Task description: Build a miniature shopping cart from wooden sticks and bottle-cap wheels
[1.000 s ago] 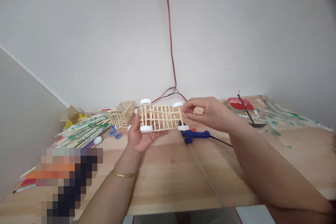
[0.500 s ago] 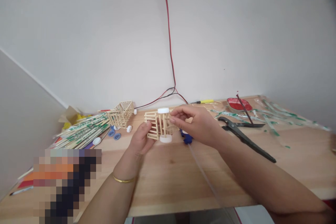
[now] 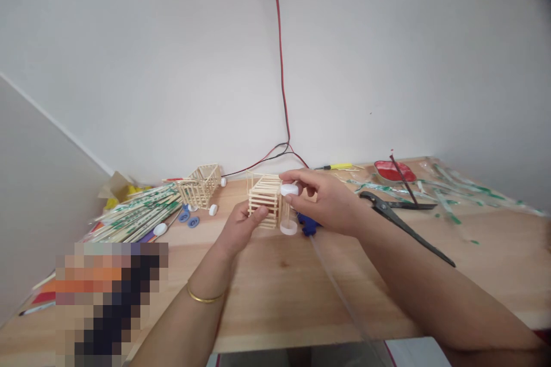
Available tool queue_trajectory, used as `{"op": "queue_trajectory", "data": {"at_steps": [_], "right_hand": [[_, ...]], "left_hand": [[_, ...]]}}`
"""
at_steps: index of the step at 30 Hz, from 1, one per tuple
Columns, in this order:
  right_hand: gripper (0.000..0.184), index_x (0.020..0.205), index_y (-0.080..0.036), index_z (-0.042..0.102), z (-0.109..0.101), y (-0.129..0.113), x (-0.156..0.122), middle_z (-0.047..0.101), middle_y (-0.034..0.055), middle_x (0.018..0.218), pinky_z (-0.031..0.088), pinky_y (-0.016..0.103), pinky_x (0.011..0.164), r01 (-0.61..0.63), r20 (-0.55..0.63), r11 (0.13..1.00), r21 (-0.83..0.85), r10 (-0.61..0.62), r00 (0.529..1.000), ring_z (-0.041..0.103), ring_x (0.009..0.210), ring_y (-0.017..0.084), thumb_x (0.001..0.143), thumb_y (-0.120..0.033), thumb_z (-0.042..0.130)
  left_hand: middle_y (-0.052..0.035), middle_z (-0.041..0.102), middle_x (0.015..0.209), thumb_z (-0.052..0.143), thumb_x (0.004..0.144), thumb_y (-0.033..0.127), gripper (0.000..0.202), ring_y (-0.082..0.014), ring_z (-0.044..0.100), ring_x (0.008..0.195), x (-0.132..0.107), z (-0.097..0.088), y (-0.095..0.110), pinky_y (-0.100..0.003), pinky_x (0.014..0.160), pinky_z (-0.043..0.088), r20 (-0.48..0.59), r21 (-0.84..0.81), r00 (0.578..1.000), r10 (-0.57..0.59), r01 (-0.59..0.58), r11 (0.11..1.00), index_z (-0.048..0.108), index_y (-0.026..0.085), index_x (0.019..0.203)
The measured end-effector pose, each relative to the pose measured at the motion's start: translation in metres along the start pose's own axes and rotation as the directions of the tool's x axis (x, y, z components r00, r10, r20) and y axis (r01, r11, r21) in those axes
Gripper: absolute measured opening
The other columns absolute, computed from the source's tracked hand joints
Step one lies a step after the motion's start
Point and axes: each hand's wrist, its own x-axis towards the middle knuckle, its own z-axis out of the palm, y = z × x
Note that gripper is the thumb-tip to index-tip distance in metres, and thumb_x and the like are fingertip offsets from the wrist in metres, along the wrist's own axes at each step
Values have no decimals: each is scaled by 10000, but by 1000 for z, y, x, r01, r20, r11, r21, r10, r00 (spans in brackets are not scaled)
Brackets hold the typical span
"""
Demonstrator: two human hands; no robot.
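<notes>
My left hand (image 3: 238, 230) is closed around a small cart frame (image 3: 263, 206) built of thin wooden sticks, its thumb lying across the slatted side. Two white bottle-cap wheels are on the frame's right side, an upper wheel (image 3: 289, 189) and a lower wheel (image 3: 288, 228), joined by a stick. With thumb and index finger my right hand (image 3: 329, 202) grips the upper wheel; its other fingers are partly hidden. Just below that hand, a dark blue tool (image 3: 309, 225) with a pale clear rod or cord lies on the table.
A similar stick cart (image 3: 200, 185) stands at the left, near blue rings (image 3: 193, 222) and a bundle of packaged sticks (image 3: 142, 215). On the right lie black-handled pliers (image 3: 408, 235), a red-stained dish (image 3: 394, 170) and plastic wrappers (image 3: 456, 189). A red-black cable (image 3: 282, 69) hangs down the wall.
The cart frame has turned, bringing its slatted side toward me and its wheels to the right. My right hand's fingers have come onto the upper wheel.
</notes>
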Motion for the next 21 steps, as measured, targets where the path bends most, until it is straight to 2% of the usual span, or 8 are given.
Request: {"op": "queue_trajectory", "data": {"at_steps": [2, 7, 14, 21], "right_hand": [[315, 1109, -187, 654, 0, 1, 0, 684, 52, 1060, 470, 264, 721, 29, 16, 1000, -9, -29, 999, 591, 788, 139, 804, -235, 589], [219, 990, -194, 674, 0, 3, 2, 677, 36, 977, 466, 250, 687, 41, 52, 999, 20, -42, 998, 565, 724, 121, 795, -190, 575], [230, 994, -196, 667, 1, 4, 3, 673, 44, 995, 468, 266, 729, 58, 59, 998, 27, -60, 996, 584, 789, 137, 785, -179, 573], [152, 895, -203, 643, 2, 4, 3, 664, 18, 876, 443, 259, 679, 35, 80, 999, -15, -33, 996, 583, 753, 141, 767, -176, 565]], "left_hand": [[-101, 727, 1033, 620, 841, 467, 384, -273, 645, 995, 0, 0, 1, -366, 915, 460, 25, 22, 1000, -5, 5, 1000, 735, 149, 1024], [-98, 725, 1026, 596, 860, 462, 395, -258, 646, 968, 0, 1, 1, -361, 907, 460, 37, 29, 999, -11, 10, 1000, 721, 139, 1049], [-107, 723, 1000, 611, 846, 474, 408, -259, 650, 934, -1, 4, -4, -374, 880, 475, 33, -36, 997, -63, 64, 997, 720, 130, 1036], [-98, 724, 968, 619, 837, 479, 393, -249, 644, 909, 0, 4, 5, -357, 882, 467, 54, 52, 998, -42, 39, 998, 742, 131, 972]]}}
